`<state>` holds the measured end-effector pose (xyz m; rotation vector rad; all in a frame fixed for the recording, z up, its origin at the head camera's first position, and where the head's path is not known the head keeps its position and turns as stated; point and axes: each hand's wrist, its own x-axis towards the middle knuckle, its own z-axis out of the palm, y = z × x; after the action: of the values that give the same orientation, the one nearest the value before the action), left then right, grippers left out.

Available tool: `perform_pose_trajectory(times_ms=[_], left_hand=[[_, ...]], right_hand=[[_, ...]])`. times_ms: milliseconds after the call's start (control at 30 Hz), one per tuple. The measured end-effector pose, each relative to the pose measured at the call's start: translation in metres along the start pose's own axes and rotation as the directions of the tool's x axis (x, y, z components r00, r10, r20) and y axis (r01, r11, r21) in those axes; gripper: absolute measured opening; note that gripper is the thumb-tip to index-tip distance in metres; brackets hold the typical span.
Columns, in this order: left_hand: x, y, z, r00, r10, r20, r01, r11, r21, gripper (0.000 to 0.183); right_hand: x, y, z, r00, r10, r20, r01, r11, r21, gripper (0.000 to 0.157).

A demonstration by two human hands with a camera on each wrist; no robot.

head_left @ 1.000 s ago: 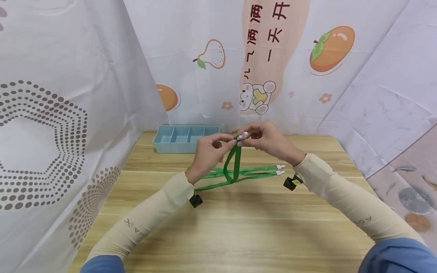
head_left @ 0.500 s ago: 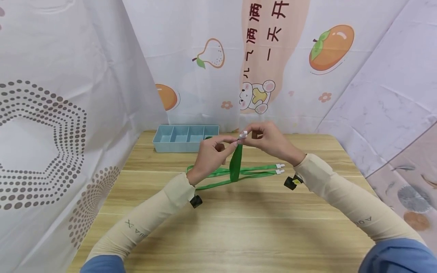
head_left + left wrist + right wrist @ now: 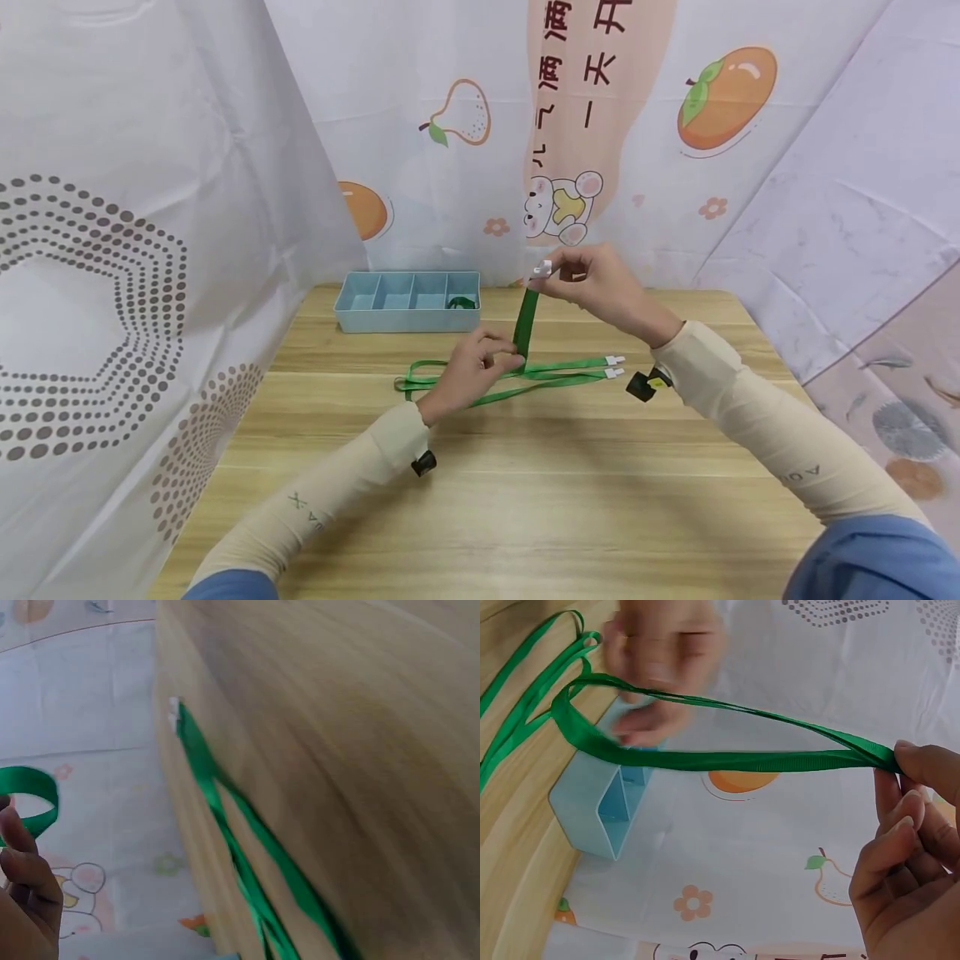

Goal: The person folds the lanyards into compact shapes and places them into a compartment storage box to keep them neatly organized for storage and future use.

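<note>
My right hand [image 3: 603, 287] pinches one end of a green lanyard [image 3: 527, 321] by its white clip [image 3: 542, 269], raised above the table. The lanyard hangs down as a long loop, seen stretched out in the right wrist view. My left hand [image 3: 476, 367] is at the lower part of this loop, thumb and fingers apart beside the strap; it is blurred in the right wrist view. Behind and below it, more green lanyards [image 3: 558, 377] lie across the table, with two white clips [image 3: 614, 373] at their right ends.
A light blue box [image 3: 405, 321] with several compartments stands at the back left of the table [image 3: 562, 508]. Inside its rightmost compartment is a dark green strap [image 3: 461, 302]. Printed curtains [image 3: 450, 200] hang close behind the table and along both sides.
My left hand has come away from the clip and moved down to the strap's lower part. The right hand has risen slightly with the clip. The box's rightmost compartment is now uncovered.
</note>
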<state>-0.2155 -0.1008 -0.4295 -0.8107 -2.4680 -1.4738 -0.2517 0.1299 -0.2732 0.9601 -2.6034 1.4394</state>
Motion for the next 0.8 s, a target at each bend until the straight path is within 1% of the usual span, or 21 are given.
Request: perform_pose_trajectory(times_ms=[100, 200, 267, 367, 433, 533, 600, 700, 800], left_hand=[[-0.004, -0.006, 0.006, 0.997, 0.005, 0.075, -0.006, 1.000, 0.001, 0.019], [-0.007, -0.010, 0.009, 0.993, -0.015, 0.117, 0.018, 0.999, -0.028, 0.018], [-0.009, -0.011, 0.011, 0.992, -0.028, 0.119, 0.032, 0.999, -0.038, 0.019], [-0.011, -0.012, 0.011, 0.991, -0.071, 0.113, 0.083, 0.991, -0.104, 0.020], [-0.013, -0.011, 0.010, 0.988, -0.111, 0.108, 0.128, 0.978, -0.167, 0.016], [-0.015, -0.010, 0.007, 0.981, -0.166, 0.103, 0.187, 0.948, -0.258, 0.011], [-0.015, -0.008, 0.006, 0.979, -0.174, 0.104, 0.197, 0.938, -0.286, 0.011], [-0.014, -0.008, 0.006, 0.981, -0.155, 0.112, 0.181, 0.943, -0.279, 0.018], [-0.014, -0.007, 0.006, 0.983, -0.139, 0.121, 0.167, 0.951, -0.260, 0.019]], right_hand=[[0.000, -0.004, -0.003, 1.000, 0.004, -0.019, -0.004, 1.000, 0.005, 0.014], [0.000, -0.007, -0.008, 0.999, -0.004, -0.037, 0.004, 1.000, 0.002, 0.014], [-0.001, -0.008, -0.011, 0.999, -0.009, -0.050, 0.009, 1.000, 0.006, 0.013], [-0.001, -0.006, -0.014, 0.998, -0.009, -0.065, 0.010, 1.000, 0.021, 0.014], [-0.001, -0.005, -0.016, 0.997, 0.001, -0.073, 0.002, 0.999, 0.048, 0.016], [-0.001, -0.004, -0.018, 0.996, 0.023, -0.087, -0.015, 0.996, 0.092, 0.019], [-0.001, -0.002, -0.019, 0.995, 0.036, -0.092, -0.024, 0.993, 0.118, 0.020], [-0.001, 0.001, -0.021, 0.994, 0.047, -0.094, -0.034, 0.990, 0.139, 0.021], [-0.001, 0.003, -0.021, 0.995, 0.051, -0.091, -0.037, 0.988, 0.149, 0.023]])
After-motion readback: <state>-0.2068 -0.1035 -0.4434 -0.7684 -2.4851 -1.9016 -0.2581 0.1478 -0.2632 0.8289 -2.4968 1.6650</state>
